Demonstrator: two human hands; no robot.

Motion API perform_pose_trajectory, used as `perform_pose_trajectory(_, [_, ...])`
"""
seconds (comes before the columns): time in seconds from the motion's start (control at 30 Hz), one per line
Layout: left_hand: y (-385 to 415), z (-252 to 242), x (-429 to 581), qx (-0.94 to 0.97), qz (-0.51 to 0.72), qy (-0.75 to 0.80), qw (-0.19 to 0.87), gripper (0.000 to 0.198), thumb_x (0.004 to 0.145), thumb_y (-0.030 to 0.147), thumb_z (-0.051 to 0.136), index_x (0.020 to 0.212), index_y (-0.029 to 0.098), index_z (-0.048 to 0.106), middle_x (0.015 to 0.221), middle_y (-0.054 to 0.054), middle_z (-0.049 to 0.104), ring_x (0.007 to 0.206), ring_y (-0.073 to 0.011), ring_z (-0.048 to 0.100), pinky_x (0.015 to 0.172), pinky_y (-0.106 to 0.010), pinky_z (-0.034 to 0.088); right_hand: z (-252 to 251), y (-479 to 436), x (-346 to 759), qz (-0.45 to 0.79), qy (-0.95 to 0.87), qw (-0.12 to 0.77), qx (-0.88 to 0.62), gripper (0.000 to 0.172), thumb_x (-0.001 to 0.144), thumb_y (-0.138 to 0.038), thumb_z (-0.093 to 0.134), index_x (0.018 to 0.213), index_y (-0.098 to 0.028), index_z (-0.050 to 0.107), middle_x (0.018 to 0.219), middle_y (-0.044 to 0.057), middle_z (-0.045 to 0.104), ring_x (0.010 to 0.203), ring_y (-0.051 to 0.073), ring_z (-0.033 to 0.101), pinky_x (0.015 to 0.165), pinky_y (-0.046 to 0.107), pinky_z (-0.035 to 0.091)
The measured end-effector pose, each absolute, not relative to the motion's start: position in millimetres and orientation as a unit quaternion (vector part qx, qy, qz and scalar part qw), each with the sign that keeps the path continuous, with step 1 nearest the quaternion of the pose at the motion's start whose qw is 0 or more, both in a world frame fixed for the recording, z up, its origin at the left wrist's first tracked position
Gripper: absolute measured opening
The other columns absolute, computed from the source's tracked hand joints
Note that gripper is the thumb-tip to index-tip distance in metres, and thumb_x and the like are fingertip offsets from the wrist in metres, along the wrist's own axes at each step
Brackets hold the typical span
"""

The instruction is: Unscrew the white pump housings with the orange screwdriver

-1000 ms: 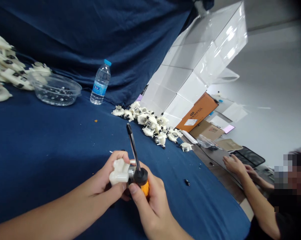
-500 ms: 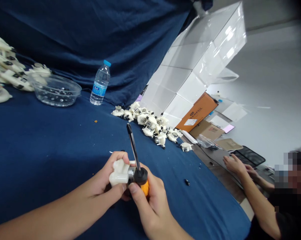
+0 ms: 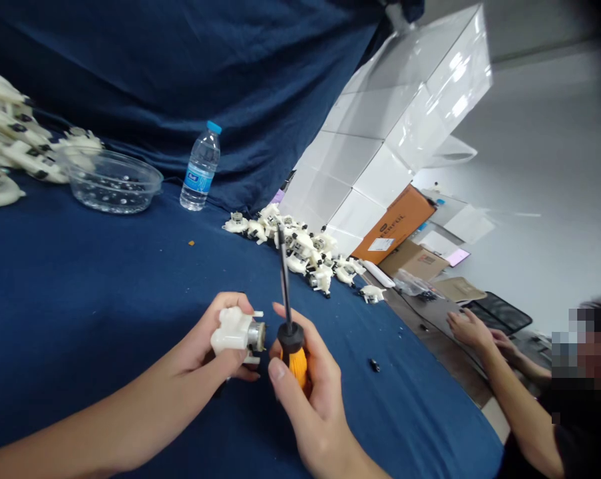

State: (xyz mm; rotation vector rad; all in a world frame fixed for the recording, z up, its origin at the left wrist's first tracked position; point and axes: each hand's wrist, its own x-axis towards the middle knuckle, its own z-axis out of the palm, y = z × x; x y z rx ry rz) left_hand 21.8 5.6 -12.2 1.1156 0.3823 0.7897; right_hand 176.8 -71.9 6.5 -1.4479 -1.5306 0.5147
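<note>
My left hand (image 3: 213, 359) is closed around a white plastic motor housing (image 3: 229, 334), whose silver motor end (image 3: 257, 336) points to the right. In my right hand (image 3: 315, 399) I grip a screwdriver (image 3: 294, 359) by its orange and black handle, and its dark shaft points up, tip toward the far side of the table. A small gap lies between the screwdriver and the housing. The lower side of the housing is hidden by my left thumb and palm.
Similar white motor parts (image 3: 305, 249) lie in a pile ahead, beside stacked white boxes (image 3: 360, 153). A larger white heap (image 3: 10, 133), a clear bowl (image 3: 115, 183) of small dark pieces and a water bottle (image 3: 200, 166) stand left. A small black part (image 3: 374, 364) lies right; a co-worker's hands (image 3: 472, 329) are beyond.
My hands have moved apart. The screwdriver has shifted right and stands more upright, while the housing has moved slightly left and its motor end now shows.
</note>
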Motion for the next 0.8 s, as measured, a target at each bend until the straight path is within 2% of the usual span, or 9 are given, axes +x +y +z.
perform_pose_trajectory(0.1, [3,-8,20,0.524,0.368,0.181,0.747,0.018,0.092,0.032,0.051,0.110,0.034,0.047,0.098,0.003,0.056,0.091,-0.0160,0.056,0.084,-0.031,0.049,5,-74,176,0.220,-0.642,0.453,-0.579,0.054,0.088,-0.032,0.058,0.139,-0.027,0.042,0.103,0.007,0.063,0.090,0.023,0.060,0.083,0.040,0.052])
perform_pose_trajectory(0.27, [2,-8,20,0.528,0.377,0.183,0.739,0.024,0.091,0.032,0.054,0.114,0.036,0.047,0.100,0.004,0.056,0.090,-0.0141,0.055,0.081,-0.025,0.045,-1,-73,177,0.249,-0.645,0.426,-0.583,0.060,0.089,-0.034,0.057,0.143,-0.032,0.034,0.106,0.007,0.059,0.097,0.025,0.059,0.090,0.045,0.049])
perform_pose_trajectory(0.47, [1,-9,20,0.543,0.374,0.181,0.730,0.020,0.092,0.034,0.052,0.112,0.033,0.051,0.098,0.001,0.060,0.091,-0.0178,0.055,0.084,-0.029,0.042,-5,-71,180,0.214,-0.654,0.402,-0.605,0.055,0.091,-0.044,0.055,0.142,-0.036,0.037,0.115,0.006,0.061,0.105,0.026,0.056,0.095,0.046,0.042])
perform_pose_trajectory(0.53, [1,-10,19,0.553,0.374,0.181,0.722,0.019,0.092,0.035,0.051,0.111,0.034,0.050,0.097,0.002,0.059,0.089,-0.0172,0.054,0.082,-0.028,0.041,-2,-71,179,0.200,-0.668,0.405,-0.592,0.048,0.092,-0.044,0.053,0.138,-0.037,0.042,0.118,0.004,0.062,0.104,0.024,0.057,0.093,0.041,0.044])
perform_pose_trajectory(0.63, [1,-10,20,0.564,0.371,0.180,0.716,0.023,0.089,0.033,0.056,0.111,0.034,0.048,0.092,0.003,0.056,0.083,-0.0157,0.051,0.078,-0.027,0.039,4,-70,175,0.200,-0.692,0.411,-0.558,0.039,0.093,-0.041,0.053,0.131,-0.036,0.047,0.109,0.000,0.066,0.091,0.018,0.060,0.083,0.032,0.047])
perform_pose_trajectory(0.7, [0,-10,20,0.565,0.366,0.175,0.718,0.029,0.087,0.032,0.060,0.112,0.035,0.046,0.094,0.003,0.055,0.084,-0.0159,0.050,0.079,-0.028,0.039,8,-69,172,0.206,-0.700,0.415,-0.544,0.037,0.093,-0.039,0.053,0.130,-0.035,0.048,0.105,-0.002,0.067,0.088,0.017,0.060,0.080,0.029,0.046])
perform_pose_trajectory(0.8, [-1,-9,20,0.568,0.372,0.160,0.717,0.028,0.086,0.033,0.060,0.109,0.033,0.045,0.093,0.003,0.053,0.083,-0.0159,0.050,0.079,-0.029,0.039,12,-68,170,0.235,-0.705,0.422,-0.519,0.037,0.093,-0.038,0.051,0.130,-0.031,0.047,0.101,-0.001,0.066,0.085,0.016,0.060,0.077,0.029,0.045])
